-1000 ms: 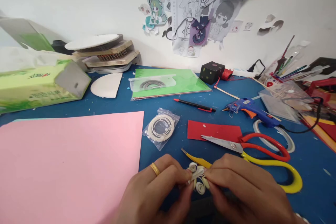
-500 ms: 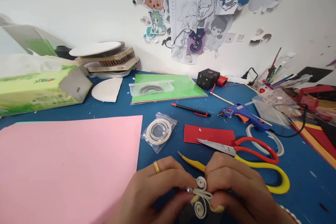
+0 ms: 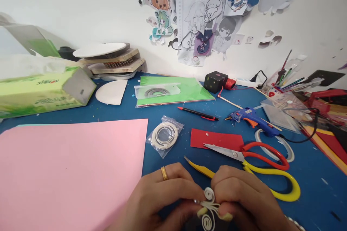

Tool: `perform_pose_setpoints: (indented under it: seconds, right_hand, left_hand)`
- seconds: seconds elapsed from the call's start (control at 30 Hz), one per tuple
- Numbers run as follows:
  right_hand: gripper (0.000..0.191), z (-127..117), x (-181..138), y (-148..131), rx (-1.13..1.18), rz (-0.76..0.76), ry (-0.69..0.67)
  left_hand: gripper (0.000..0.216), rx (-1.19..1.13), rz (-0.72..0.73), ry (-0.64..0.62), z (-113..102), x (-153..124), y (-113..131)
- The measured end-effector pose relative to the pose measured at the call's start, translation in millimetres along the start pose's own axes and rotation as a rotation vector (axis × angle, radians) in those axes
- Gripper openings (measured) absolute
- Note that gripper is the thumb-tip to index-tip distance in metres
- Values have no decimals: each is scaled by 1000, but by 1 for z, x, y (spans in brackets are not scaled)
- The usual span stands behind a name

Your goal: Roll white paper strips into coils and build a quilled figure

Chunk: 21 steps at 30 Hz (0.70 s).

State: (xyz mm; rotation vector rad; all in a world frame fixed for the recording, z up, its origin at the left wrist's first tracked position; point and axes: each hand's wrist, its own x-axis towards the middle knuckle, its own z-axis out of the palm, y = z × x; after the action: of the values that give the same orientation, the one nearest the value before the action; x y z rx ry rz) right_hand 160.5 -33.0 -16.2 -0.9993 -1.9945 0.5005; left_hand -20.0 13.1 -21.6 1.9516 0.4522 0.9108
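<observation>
Both my hands meet at the bottom middle of the view, pinched on one small white quilled paper piece (image 3: 208, 209) made of curled coils. My left hand (image 3: 159, 198), with a gold ring on one finger, grips its left side. My right hand (image 3: 244, 196) grips its right side, fingers closed round it. Just behind my hands lie yellow tweezers (image 3: 199, 168) on the blue table (image 3: 173, 113). Scissors (image 3: 257, 162) with red and yellow handles rest on a red paper piece (image 3: 217, 139) to the right.
A large pink sheet (image 3: 70, 166) covers the left of the table. A bag of white paper strips (image 3: 164, 135), a pen (image 3: 197, 113), a blue glue gun (image 3: 251, 116) with its cord, green sheets (image 3: 176, 90) and a green tissue pack (image 3: 40, 86) lie beyond. Clutter fills the right edge.
My hands have drawn lower and closer to me with the quilled piece, and it has been turned between my fingers. The head view has tilted up slightly.
</observation>
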Motion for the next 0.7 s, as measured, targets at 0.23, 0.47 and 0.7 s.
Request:
perform_pose_setpoints:
  seconds: [0.23, 0.47, 0.7]
  right_hand:
    - [23, 3, -5, -2, -51, 6, 10]
    - [25, -9, 4, 10, -88, -7, 17]
    - [19, -45, 2, 26, -517, 336, -41]
  left_hand:
    - [10, 30, -13, -3, 1, 0, 2]
    - [18, 175, -31, 115, 6, -3, 1]
    - [16, 403, -138, 293, 6, -5, 0]
